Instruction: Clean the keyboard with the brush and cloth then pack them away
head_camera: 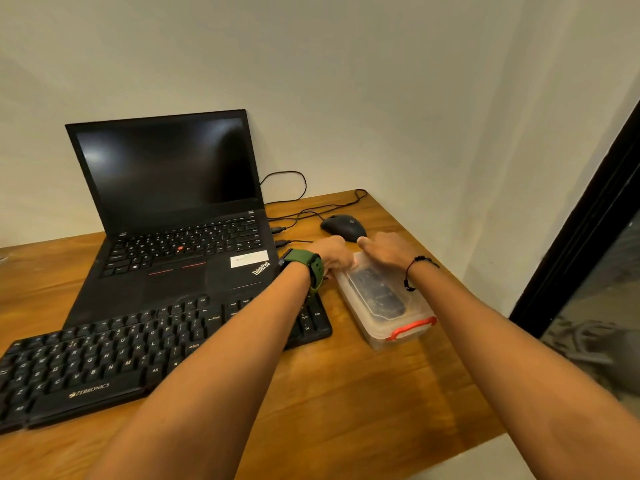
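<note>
Evidently both hands, the left hand [334, 256] and right hand [388, 252], press curled fingers on the far end of the lidded clear box [384, 303] just right of the keyboard [104, 355] on the worktop [346, 393]. Whether either grip pinches the far latch I cannot tell, and a dark thing, perhaps the brush or cloth, shows through the lid. Judging by this, the box is being opened or shut, and the near red latch [412, 329] needs attention next.

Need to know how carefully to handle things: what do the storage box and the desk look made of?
Storage box: looks like translucent, slightly frosted plastic; dark contents show through, red clip handle at the near end. Desk: wood or wood veneer, visible grain, smooth warm-brown finish.
</note>
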